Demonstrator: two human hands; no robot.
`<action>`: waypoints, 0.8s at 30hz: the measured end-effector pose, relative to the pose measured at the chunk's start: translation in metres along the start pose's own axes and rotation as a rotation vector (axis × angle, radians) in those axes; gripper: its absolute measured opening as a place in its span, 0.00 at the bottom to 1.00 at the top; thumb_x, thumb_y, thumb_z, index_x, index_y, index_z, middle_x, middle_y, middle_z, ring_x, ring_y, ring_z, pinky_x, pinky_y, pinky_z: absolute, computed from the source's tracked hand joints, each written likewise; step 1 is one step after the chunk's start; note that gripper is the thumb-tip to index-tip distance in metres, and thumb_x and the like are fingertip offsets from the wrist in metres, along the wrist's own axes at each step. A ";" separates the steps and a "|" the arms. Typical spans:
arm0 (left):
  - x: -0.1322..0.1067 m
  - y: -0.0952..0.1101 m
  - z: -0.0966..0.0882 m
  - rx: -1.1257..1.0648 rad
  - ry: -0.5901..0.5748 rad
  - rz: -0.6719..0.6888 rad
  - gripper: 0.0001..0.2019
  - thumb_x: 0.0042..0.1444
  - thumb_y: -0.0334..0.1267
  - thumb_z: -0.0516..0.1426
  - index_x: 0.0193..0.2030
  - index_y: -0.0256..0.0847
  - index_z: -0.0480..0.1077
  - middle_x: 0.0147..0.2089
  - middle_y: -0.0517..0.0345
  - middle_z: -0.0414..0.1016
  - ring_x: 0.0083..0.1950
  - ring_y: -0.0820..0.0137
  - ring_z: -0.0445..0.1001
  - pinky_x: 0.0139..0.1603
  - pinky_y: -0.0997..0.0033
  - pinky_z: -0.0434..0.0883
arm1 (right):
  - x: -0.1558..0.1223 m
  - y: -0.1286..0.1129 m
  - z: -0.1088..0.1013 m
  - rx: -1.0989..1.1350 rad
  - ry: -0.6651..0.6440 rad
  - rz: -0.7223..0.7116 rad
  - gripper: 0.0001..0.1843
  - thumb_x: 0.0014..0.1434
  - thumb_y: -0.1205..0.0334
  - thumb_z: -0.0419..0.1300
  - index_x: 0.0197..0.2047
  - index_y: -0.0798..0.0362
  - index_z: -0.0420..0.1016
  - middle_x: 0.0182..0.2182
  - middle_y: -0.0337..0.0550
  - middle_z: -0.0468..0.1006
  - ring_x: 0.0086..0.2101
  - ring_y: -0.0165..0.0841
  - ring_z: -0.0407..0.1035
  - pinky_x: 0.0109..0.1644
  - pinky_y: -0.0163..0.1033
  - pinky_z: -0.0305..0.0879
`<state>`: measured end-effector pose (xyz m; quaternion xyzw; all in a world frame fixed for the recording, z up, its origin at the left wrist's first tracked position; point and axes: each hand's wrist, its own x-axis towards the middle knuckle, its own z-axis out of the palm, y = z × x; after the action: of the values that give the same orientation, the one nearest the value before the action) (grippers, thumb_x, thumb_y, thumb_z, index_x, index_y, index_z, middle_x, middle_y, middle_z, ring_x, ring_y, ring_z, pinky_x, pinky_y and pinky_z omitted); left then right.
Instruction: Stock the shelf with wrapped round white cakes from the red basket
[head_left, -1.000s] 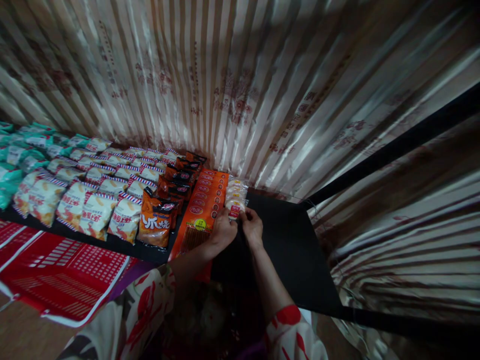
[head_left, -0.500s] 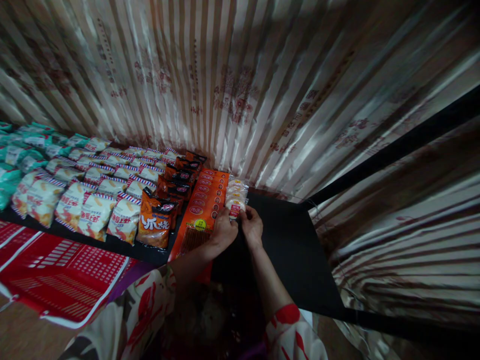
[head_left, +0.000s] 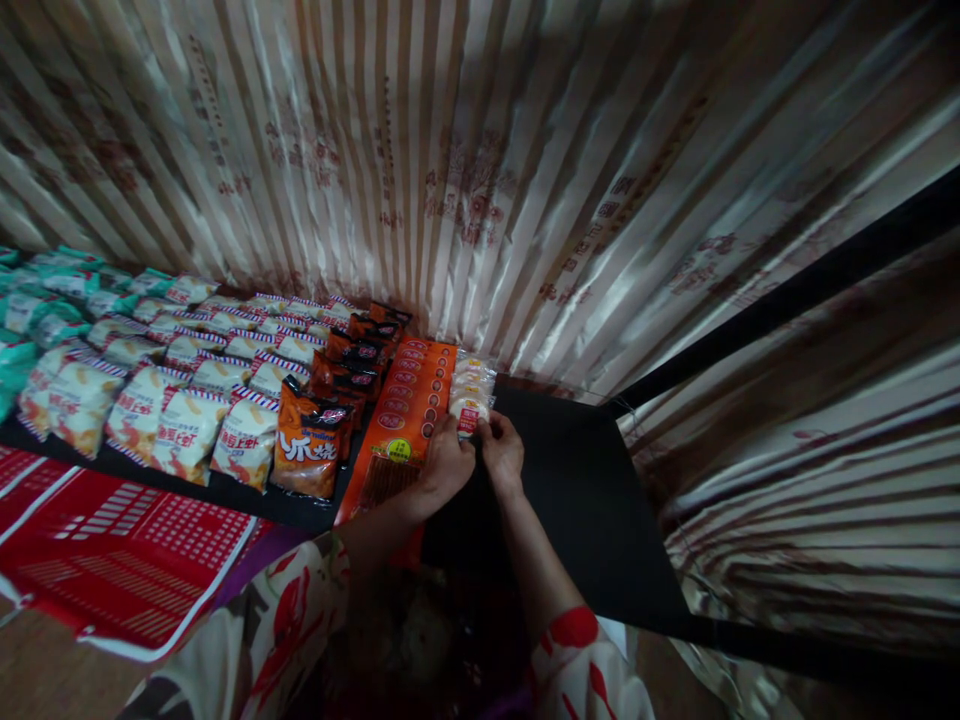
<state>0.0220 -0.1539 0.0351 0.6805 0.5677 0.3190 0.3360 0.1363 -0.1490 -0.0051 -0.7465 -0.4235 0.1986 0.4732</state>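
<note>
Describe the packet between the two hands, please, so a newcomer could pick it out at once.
On the black shelf, find the flat orange packets, then the short row of small clear packets at their right. Yours is the nearest packet, between the left hand and the right hand; its red label sets it apart from the yellow-marked ones behind.

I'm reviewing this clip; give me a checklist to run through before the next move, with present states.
1. Both hands in view: ok; left hand and right hand show.
2. White packet between the hands: ok.
3. Firm grip on it: cannot tell; contact is partly hidden.
4. Front orange pack fully visible: not ok; left forearm covers part.
5. Red basket apart from both hands: ok.
</note>
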 end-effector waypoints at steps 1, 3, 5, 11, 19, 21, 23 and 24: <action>-0.001 0.000 0.000 -0.001 0.006 0.005 0.18 0.48 0.25 0.50 0.47 0.33 0.67 0.51 0.44 0.70 0.53 0.63 0.68 0.57 0.64 0.64 | 0.000 0.001 0.000 -0.001 0.001 0.001 0.21 0.50 0.51 0.54 0.43 0.53 0.75 0.34 0.44 0.79 0.33 0.35 0.71 0.39 0.38 0.65; -0.005 0.000 0.000 0.007 0.035 0.027 0.21 0.48 0.25 0.50 0.50 0.33 0.66 0.54 0.44 0.68 0.58 0.62 0.65 0.60 0.62 0.62 | 0.000 0.002 0.001 0.000 0.002 -0.001 0.21 0.51 0.51 0.54 0.43 0.53 0.75 0.34 0.43 0.79 0.33 0.34 0.71 0.39 0.38 0.65; -0.010 0.001 0.000 0.035 0.048 0.076 0.24 0.48 0.24 0.49 0.55 0.33 0.63 0.59 0.44 0.64 0.63 0.61 0.59 0.64 0.62 0.59 | 0.000 0.003 0.001 -0.002 0.003 0.002 0.21 0.51 0.51 0.54 0.43 0.53 0.75 0.34 0.43 0.79 0.33 0.34 0.71 0.39 0.38 0.65; -0.018 -0.001 0.002 0.281 -0.187 0.248 0.28 0.51 0.26 0.46 0.62 0.26 0.54 0.66 0.40 0.52 0.69 0.58 0.47 0.67 0.56 0.53 | -0.001 -0.002 -0.001 -0.030 -0.018 0.037 0.22 0.51 0.49 0.54 0.42 0.54 0.74 0.36 0.45 0.78 0.34 0.35 0.71 0.42 0.39 0.64; -0.019 -0.004 0.004 0.454 -0.302 0.262 0.29 0.53 0.27 0.45 0.63 0.22 0.52 0.67 0.36 0.49 0.69 0.56 0.44 0.67 0.54 0.51 | -0.002 -0.004 -0.001 -0.108 -0.023 0.025 0.21 0.52 0.51 0.53 0.43 0.54 0.74 0.37 0.46 0.77 0.35 0.35 0.70 0.42 0.39 0.64; -0.019 -0.004 0.003 0.464 -0.306 0.264 0.29 0.53 0.27 0.45 0.63 0.21 0.52 0.67 0.36 0.49 0.69 0.56 0.45 0.67 0.56 0.51 | -0.003 -0.004 -0.001 -0.125 -0.025 0.014 0.21 0.52 0.50 0.52 0.44 0.54 0.74 0.38 0.46 0.77 0.36 0.35 0.70 0.42 0.39 0.64; -0.018 -0.004 0.003 0.470 -0.309 0.270 0.29 0.53 0.27 0.45 0.63 0.21 0.51 0.67 0.36 0.49 0.69 0.56 0.45 0.67 0.57 0.50 | -0.003 -0.004 -0.001 -0.128 -0.025 0.016 0.22 0.52 0.50 0.52 0.44 0.54 0.73 0.38 0.47 0.77 0.35 0.35 0.70 0.42 0.39 0.64; -0.018 -0.004 0.003 0.472 -0.311 0.272 0.29 0.53 0.28 0.46 0.63 0.20 0.51 0.67 0.36 0.49 0.69 0.56 0.45 0.67 0.58 0.50 | -0.003 -0.004 -0.001 -0.127 -0.024 0.018 0.22 0.52 0.50 0.52 0.44 0.54 0.73 0.38 0.47 0.77 0.35 0.35 0.70 0.41 0.39 0.64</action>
<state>0.0192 -0.1715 0.0288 0.8500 0.4718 0.1123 0.2056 0.1338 -0.1511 -0.0016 -0.7762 -0.4344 0.1846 0.4181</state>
